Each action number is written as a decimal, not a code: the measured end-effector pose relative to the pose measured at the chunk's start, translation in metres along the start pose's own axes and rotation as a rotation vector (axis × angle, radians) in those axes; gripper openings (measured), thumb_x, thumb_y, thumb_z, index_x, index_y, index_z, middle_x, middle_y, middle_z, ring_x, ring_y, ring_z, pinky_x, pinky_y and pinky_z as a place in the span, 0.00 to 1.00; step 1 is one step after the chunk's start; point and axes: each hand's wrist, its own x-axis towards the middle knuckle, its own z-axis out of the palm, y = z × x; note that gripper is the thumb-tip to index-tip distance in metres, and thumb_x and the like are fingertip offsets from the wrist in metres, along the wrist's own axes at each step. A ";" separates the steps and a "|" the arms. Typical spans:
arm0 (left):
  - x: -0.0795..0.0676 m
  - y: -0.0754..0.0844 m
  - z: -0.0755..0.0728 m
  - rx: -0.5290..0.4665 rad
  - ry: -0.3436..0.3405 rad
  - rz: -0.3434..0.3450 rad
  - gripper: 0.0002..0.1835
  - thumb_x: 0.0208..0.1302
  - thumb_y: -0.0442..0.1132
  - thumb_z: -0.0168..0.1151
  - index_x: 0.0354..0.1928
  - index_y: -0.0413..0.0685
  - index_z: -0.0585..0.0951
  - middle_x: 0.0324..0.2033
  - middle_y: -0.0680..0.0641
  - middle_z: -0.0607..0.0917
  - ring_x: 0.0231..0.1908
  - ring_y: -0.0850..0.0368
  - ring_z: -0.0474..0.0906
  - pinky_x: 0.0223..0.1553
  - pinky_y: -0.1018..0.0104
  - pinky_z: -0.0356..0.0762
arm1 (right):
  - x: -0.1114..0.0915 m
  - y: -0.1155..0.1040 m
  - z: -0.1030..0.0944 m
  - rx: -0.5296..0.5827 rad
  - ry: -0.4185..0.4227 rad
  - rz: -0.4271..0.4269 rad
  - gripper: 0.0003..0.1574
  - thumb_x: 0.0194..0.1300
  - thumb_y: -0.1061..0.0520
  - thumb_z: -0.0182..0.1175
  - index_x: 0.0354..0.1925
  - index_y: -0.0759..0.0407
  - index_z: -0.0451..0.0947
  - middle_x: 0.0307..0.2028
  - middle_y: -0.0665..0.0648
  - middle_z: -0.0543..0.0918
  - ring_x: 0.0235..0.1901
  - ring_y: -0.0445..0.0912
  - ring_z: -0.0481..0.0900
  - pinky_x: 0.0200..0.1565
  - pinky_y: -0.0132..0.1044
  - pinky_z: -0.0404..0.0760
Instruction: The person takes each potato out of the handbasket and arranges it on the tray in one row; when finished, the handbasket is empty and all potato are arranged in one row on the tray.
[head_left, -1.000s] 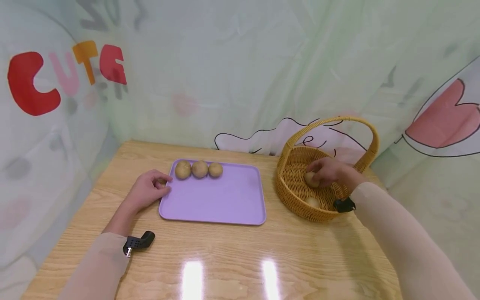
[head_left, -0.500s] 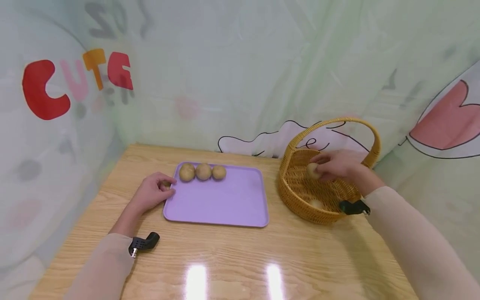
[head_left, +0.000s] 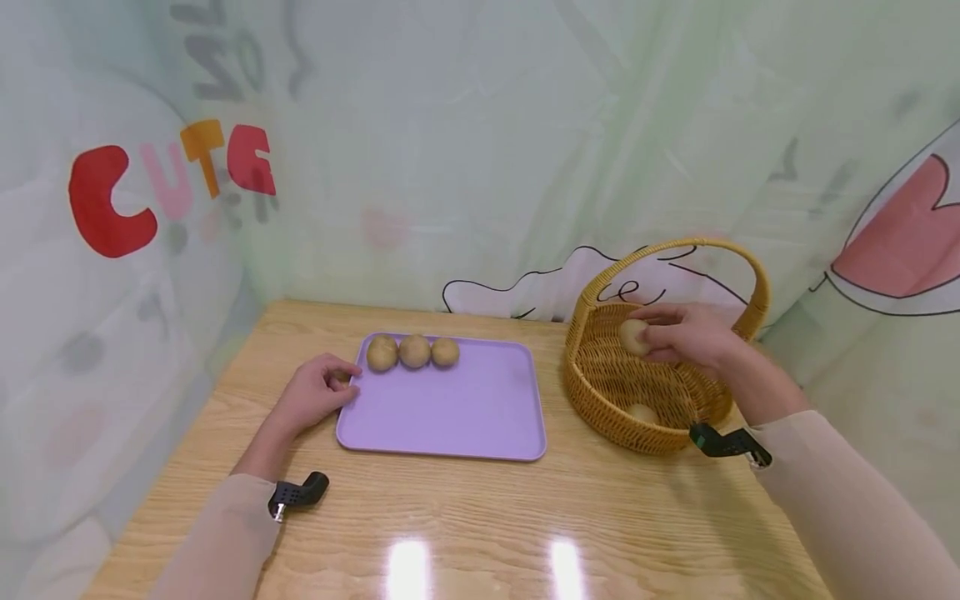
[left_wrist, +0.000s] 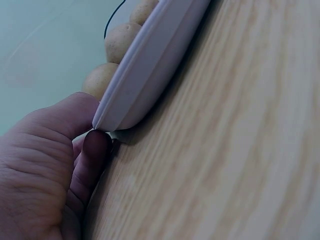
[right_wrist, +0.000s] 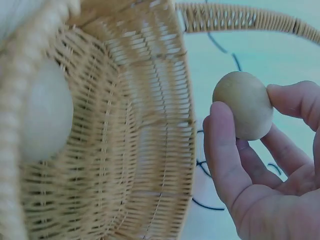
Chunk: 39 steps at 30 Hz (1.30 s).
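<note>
My right hand [head_left: 686,337] grips a round, pale brown potato [head_left: 633,337] over the wicker basket [head_left: 592,408]. Fingers and thumb close round this potato from both sides in the right wrist view. Another potato [right_wrist: 47,112] lies at the bottom of the basket, partly hidden by the near rim. On the left, my left hand [head_left: 315,393] pinches the edge of a purple tray [head_left: 450,417]. Its thumb [left_wrist: 75,112] is at the tray's rim, with a finger below. Three potatoes [head_left: 415,352] sit in a row along the tray's far left edge.
The basket's tall arched handle [head_left: 697,243] rises over its opening. Tray and basket stand apart on a wooden table [head_left: 480,517]. A printed cloth [head_left: 420,167] hangs right behind the table's back edge.
My right hand has lifted the potato up from the basket's floor. The left hand keeps its place at the tray's edge. The whole head view has shifted slightly.
</note>
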 end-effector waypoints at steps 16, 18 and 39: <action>-0.005 -0.013 -0.011 0.028 0.019 -0.006 0.13 0.53 0.32 0.72 0.43 0.41 0.85 0.32 0.46 0.78 0.28 0.55 0.74 0.27 0.68 0.72 | -0.020 -0.018 0.059 0.167 -0.016 -0.118 0.26 0.65 0.65 0.61 0.61 0.65 0.71 0.50 0.54 0.78 0.44 0.47 0.81 0.44 0.46 0.82; -0.005 -0.013 -0.012 0.040 0.022 -0.003 0.13 0.53 0.32 0.72 0.43 0.41 0.86 0.31 0.47 0.78 0.28 0.55 0.74 0.27 0.68 0.72 | -0.022 -0.021 0.066 0.174 -0.022 -0.121 0.28 0.64 0.65 0.61 0.61 0.68 0.70 0.51 0.55 0.78 0.45 0.47 0.81 0.45 0.46 0.82; -0.004 -0.006 -0.018 0.023 0.024 0.006 0.13 0.53 0.30 0.71 0.42 0.39 0.85 0.31 0.46 0.79 0.27 0.55 0.73 0.27 0.68 0.72 | 0.010 -0.044 0.144 0.309 -0.083 -0.131 0.29 0.60 0.69 0.59 0.60 0.69 0.72 0.50 0.59 0.78 0.38 0.47 0.81 0.44 0.48 0.82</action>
